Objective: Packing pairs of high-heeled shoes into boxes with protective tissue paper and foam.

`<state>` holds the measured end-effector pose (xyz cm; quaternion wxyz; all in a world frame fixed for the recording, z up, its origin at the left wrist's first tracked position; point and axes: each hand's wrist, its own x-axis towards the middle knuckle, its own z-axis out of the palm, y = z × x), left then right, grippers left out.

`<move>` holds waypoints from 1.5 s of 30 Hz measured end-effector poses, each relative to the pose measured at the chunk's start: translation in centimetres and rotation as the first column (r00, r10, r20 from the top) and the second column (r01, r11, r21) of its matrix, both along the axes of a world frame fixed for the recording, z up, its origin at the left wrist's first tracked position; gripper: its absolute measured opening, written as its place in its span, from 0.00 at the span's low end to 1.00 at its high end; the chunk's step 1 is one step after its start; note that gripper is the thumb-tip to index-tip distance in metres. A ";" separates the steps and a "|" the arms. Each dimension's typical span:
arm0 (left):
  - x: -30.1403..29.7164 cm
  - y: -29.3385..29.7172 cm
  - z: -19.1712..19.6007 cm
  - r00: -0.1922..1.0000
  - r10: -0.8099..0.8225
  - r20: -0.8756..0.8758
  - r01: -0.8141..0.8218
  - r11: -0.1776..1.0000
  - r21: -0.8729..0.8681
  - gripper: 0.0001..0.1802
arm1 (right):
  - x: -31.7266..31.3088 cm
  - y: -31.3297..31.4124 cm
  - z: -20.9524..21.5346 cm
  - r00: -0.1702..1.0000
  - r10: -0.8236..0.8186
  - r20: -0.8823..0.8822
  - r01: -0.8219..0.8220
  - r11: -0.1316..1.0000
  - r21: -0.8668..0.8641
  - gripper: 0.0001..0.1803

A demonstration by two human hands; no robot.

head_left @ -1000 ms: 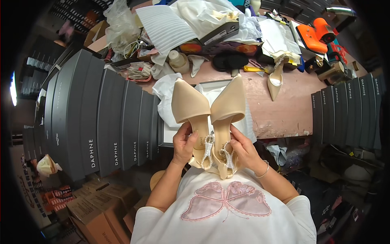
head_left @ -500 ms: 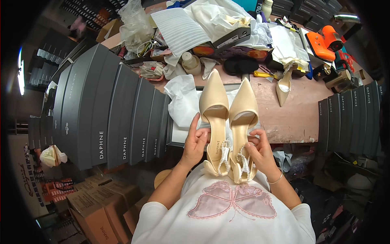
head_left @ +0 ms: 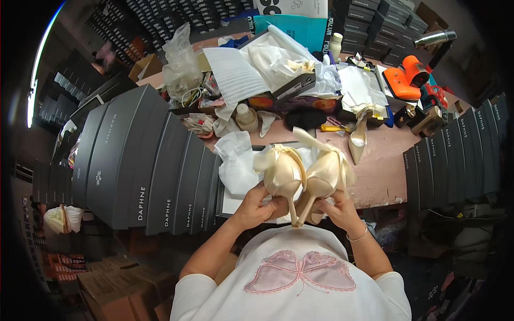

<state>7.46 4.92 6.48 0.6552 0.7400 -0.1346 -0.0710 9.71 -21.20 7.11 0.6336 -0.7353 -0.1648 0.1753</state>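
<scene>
Just above my lap, at the table's front edge, I hold a pair of beige high-heeled shoes side by side, heel backs facing me and thin heels angled down together. My left hand (head_left: 254, 207) is closed round the left shoe (head_left: 282, 179) from below. Round the right shoe (head_left: 323, 175) my right hand (head_left: 340, 212) is closed likewise. Straps at the tops are blurred, and the toes are hidden. Behind the shoes lies an open box (head_left: 231, 206) with white tissue paper (head_left: 235, 160). Farther right on the table lies another beige pointed shoe (head_left: 357, 143).
Dark grey shoeboxes (head_left: 128, 166) stand in a row at my left, with more boxes (head_left: 455, 144) at the right. Across the back are a white bottle (head_left: 246, 116), yellow-handled tool (head_left: 333, 128), box with wrapping (head_left: 294, 85) and orange device (head_left: 401, 83). Cartons (head_left: 115, 289) sit lower left.
Both shoes have been turned over from toes away and insoles showing to heel backs toward me. My hands have shifted to grip them from below. The view has tilted up slightly.
</scene>
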 end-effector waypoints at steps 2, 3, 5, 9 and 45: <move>0.3 -0.3 0.4 0.960 -0.096 -0.264 0.005 0.945 -0.326 0.17 | 0.8 0.4 -1.2 0.993 -0.007 -0.120 0.036 0.970 0.242 0.14; 0.4 -0.3 0.1 0.957 -0.108 -0.268 0.007 0.937 -0.350 0.17 | 0.8 0.3 -1.3 0.962 0.008 -0.274 0.090 0.935 0.342 0.15; 0.4 -0.8 -0.1 0.953 -0.096 -0.288 -0.024 0.922 -0.386 0.18 | 0.8 0.3 -1.1 0.894 0.051 -0.446 0.172 0.879 0.445 0.18; 0.8 -1.6 -1.4 0.909 -0.134 -0.395 -0.026 0.927 -0.374 0.16 | 1.4 -1.0 -1.4 0.952 0.082 -0.294 0.004 0.960 0.280 0.16; 1.7 -9.3 0.4 0.956 -0.265 -0.123 0.277 0.693 0.666 0.14 | 8.5 -4.3 -4.8 0.564 0.544 -0.621 -0.297 0.835 0.463 0.30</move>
